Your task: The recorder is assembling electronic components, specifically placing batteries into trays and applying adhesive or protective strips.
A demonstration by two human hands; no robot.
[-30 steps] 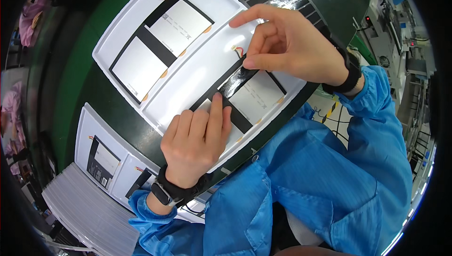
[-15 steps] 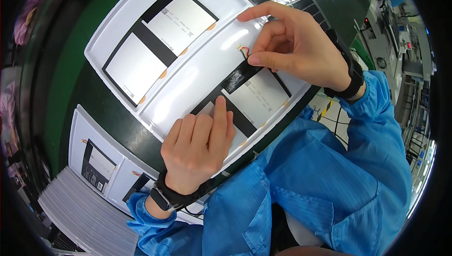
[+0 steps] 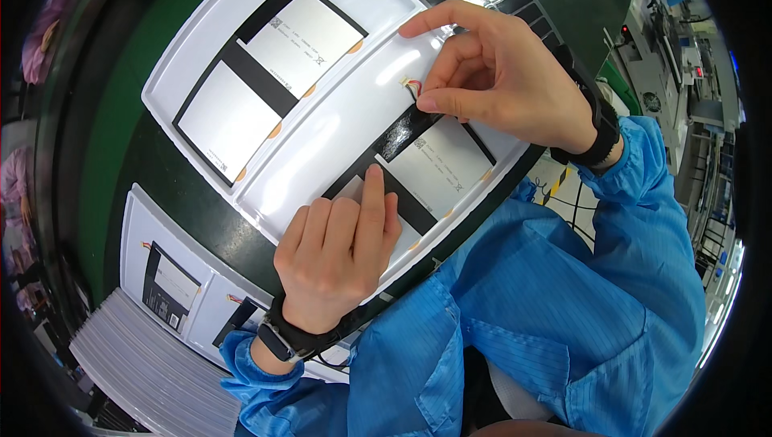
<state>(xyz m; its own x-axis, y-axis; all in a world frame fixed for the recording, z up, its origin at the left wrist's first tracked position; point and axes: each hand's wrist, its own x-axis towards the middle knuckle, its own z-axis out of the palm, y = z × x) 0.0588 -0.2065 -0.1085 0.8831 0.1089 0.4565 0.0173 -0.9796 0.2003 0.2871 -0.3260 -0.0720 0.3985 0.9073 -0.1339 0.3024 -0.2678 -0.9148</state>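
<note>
A flat battery pack [image 3: 436, 162], silver-white with black strips, lies in the nearer compartment of a white plastic tray [image 3: 299, 151]. The stretched index finger of my left hand [image 3: 336, 240] touches the pack near its middle; the other fingers are bent and hold nothing visible. Over the pack's far right end, my right hand [image 3: 507, 75] has its thumb and middle finger closed in a pinch, index finger reaching out beyond. Whatever lies between those fingertips is hidden. Beside them a small connector with red and black wires [image 3: 412, 85] comes off the pack's black edge.
A second battery pack [image 3: 233, 107] lies in the tray's farther compartment. At lower left, another white tray [image 3: 133, 224] holds similar packs, next to a stack of pale trays [image 3: 149, 365]. The bench top [image 3: 173, 168] is dark green. Machines [image 3: 683, 91] stand at the right.
</note>
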